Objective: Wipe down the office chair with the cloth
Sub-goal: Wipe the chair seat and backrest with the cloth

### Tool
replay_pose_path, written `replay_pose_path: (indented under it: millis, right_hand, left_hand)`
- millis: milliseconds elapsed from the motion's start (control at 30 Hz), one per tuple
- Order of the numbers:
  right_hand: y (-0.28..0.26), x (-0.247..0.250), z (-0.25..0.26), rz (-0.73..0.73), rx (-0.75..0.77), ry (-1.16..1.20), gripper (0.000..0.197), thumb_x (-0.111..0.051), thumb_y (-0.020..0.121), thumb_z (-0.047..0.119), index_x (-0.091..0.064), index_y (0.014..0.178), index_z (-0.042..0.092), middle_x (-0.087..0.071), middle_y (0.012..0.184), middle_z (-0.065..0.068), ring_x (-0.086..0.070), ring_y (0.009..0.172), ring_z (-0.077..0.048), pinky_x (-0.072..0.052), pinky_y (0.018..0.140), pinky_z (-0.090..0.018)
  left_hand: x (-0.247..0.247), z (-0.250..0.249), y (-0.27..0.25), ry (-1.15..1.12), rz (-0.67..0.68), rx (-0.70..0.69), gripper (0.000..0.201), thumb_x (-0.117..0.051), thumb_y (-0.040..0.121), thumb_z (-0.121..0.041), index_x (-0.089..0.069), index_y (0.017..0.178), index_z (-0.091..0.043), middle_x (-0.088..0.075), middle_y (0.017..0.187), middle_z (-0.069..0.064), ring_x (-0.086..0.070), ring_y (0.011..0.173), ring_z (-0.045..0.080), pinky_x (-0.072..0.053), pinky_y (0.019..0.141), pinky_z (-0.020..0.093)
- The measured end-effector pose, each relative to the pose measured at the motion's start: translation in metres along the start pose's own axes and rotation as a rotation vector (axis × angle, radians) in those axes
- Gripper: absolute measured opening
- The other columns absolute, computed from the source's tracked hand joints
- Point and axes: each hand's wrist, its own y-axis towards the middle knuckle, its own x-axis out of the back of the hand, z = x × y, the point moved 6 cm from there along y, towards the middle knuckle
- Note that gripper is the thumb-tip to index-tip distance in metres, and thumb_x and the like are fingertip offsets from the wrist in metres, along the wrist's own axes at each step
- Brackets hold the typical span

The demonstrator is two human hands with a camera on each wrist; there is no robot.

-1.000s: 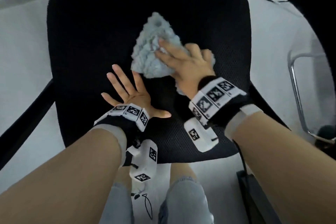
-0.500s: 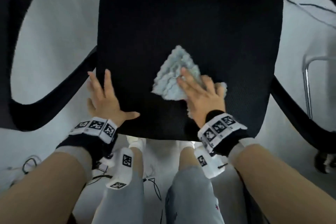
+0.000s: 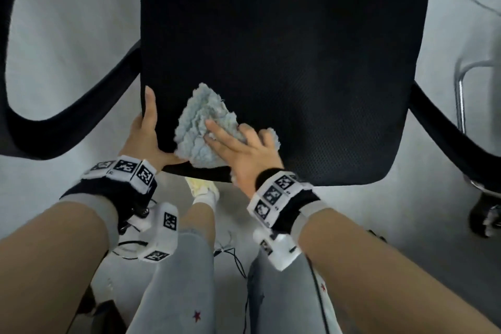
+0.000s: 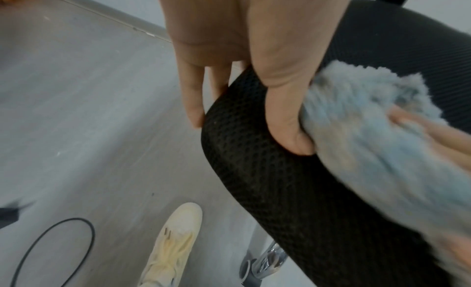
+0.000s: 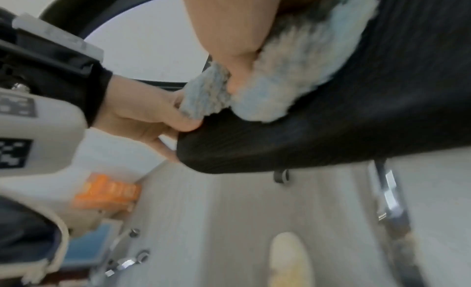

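- The office chair (image 3: 284, 62) has a black seat pad covered in fine mesh fabric, with rounded corners and a thick, padded front edge; a black armrest (image 3: 67, 127) loops out on each side.
- The cloth (image 3: 202, 127) is pale blue-grey, thick and fluffy with a shaggy pile, bunched into a crumpled mound rather than laid flat.
- It sits on the seat near the front left corner, close to the front edge, with a tuft poking out past the far side of the right hand.
- The right hand (image 3: 241, 149) lies on top of the cloth with fingers fairly straight and spread, pressing it down onto the mesh; the wrist view shows the thumb sunk into the pile.
- The left hand (image 3: 143, 133) clamps the front left corner of the seat: the thumb (image 4: 285, 102) lies over the top surface, touching the cloth's edge, while the fingers (image 4: 193, 94) wrap down around the side of the pad.
- The two hands are just beside each other, with only the cloth's edge between them.
- Below the seat edge, on the light grey floor (image 4: 89, 130), stands a cream-coloured shoe (image 4: 175, 241), with a thin black cable (image 4: 51, 237) looped nearby.
- A chrome tube frame (image 3: 461, 89) stands to the right of the chair.
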Motion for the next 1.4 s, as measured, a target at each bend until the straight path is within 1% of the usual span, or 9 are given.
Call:
replay_pose_path:
  millis: [167, 300, 467, 567, 633, 800, 1000, 1267, 1400]
  right_hand:
    - [-0.059, 0.036, -0.153, -0.154, -0.666, 0.076, 0.082, -0.053, 0.081, 0.011, -0.01, 0.141, 0.046, 0.008, 0.152, 0.024, -0.02, 0.128, -0.03, -0.022, 0.101, -0.047]
    - [-0.073, 0.039, -0.177, -0.253, -1.012, 0.194, 0.074, -0.047, 0.086, 0.01, -0.01, 0.144, 0.038, 0.009, 0.153, 0.021, -0.024, 0.126, -0.032, -0.023, 0.101, -0.044]
    - [-0.022, 0.007, -0.06, -0.123, -0.462, 0.138, 0.085, -0.054, 0.081, 0.009, -0.005, 0.145, 0.034, 0.015, 0.153, 0.016, -0.013, 0.119, -0.029, -0.024, 0.097, -0.047]
    - [-0.029, 0.004, -0.052, -0.128, -0.126, -0.008, 0.083, -0.065, 0.072, 0.018, -0.024, 0.143, 0.032, -0.007, 0.155, 0.013, -0.02, 0.112, -0.026, -0.031, 0.089, -0.043]
    - [-0.036, 0.018, -0.09, -0.149, -0.201, -0.112, 0.091, -0.075, 0.058, 0.022, -0.035, 0.138, 0.033, -0.024, 0.152, 0.009, -0.035, 0.106, -0.029, -0.04, 0.081, -0.042]
    - [-0.057, 0.048, -0.181, -0.302, -0.789, 0.101, 0.069, -0.053, 0.088, 0.028, -0.015, 0.145, 0.034, -0.008, 0.153, -0.004, -0.03, 0.121, -0.034, -0.028, 0.096, -0.047]
    - [-0.026, 0.035, -0.125, -0.35, -0.615, 0.079, 0.058, -0.034, 0.086, 0.046, -0.025, 0.142, 0.032, -0.024, 0.139, -0.008, -0.028, 0.104, -0.026, -0.037, 0.086, -0.047]
    - [0.112, 0.159, -0.196, -0.484, -0.676, -0.031, 0.053, -0.04, 0.094, 0.035, -0.021, 0.143, 0.033, -0.019, 0.149, -0.007, -0.028, 0.126, -0.029, -0.025, 0.1, -0.046]
    - [0.061, 0.125, -0.176, -0.506, -0.685, -0.015, 0.053, -0.047, 0.091, 0.033, -0.029, 0.141, 0.033, -0.032, 0.142, -0.012, -0.032, 0.118, -0.029, -0.027, 0.092, -0.046]
  left_hand:
    - [-0.008, 0.0, -0.004, -0.011, 0.039, 0.079, 0.135, -0.081, 0.065, -0.011, 0.032, 0.135, -0.037, -0.029, 0.149, 0.014, -0.031, 0.135, 0.031, -0.028, 0.111, 0.046]
    - [-0.018, 0.001, -0.01, -0.056, 0.02, 0.108, 0.138, -0.081, 0.064, -0.011, 0.034, 0.131, -0.043, -0.026, 0.149, 0.015, -0.03, 0.136, 0.032, -0.026, 0.112, 0.049]
    - [-0.021, -0.031, -0.02, 0.094, -0.026, 0.2, 0.134, -0.081, 0.065, -0.015, 0.031, 0.138, -0.026, 0.025, 0.151, 0.011, 0.009, 0.143, 0.029, -0.007, 0.116, 0.039]
    - [-0.03, -0.068, -0.011, 0.313, 0.017, 0.074, 0.147, -0.086, 0.051, -0.038, 0.035, 0.133, -0.039, 0.045, 0.141, 0.008, 0.033, 0.136, 0.028, 0.001, 0.111, 0.057]
    - [-0.043, -0.088, -0.005, 0.39, 0.096, 0.062, 0.15, -0.085, 0.044, -0.05, 0.038, 0.129, -0.043, 0.049, 0.138, 0.009, 0.038, 0.132, 0.032, 0.001, 0.104, 0.069]
    - [-0.056, -0.124, 0.015, 0.422, 0.074, 0.019, 0.156, -0.082, 0.04, -0.059, 0.049, 0.121, -0.036, 0.051, 0.134, 0.016, 0.042, 0.127, 0.038, 0.012, 0.1, 0.069]
    - [-0.06, -0.158, 0.049, 0.53, 0.174, 0.017, 0.157, -0.082, 0.039, -0.06, 0.056, 0.109, -0.033, 0.059, 0.124, 0.014, 0.048, 0.121, 0.038, 0.016, 0.095, 0.07]
    - [-0.061, -0.163, 0.062, 0.561, 0.201, 0.129, 0.16, -0.078, 0.027, -0.067, 0.062, 0.096, -0.032, 0.07, 0.104, 0.011, 0.06, 0.098, 0.033, 0.023, 0.086, 0.069]
    - [-0.06, -0.166, 0.064, 0.579, 0.198, 0.151, 0.16, -0.081, 0.035, -0.064, 0.063, 0.097, -0.029, 0.069, 0.105, 0.014, 0.054, 0.112, 0.038, 0.018, 0.09, 0.071]
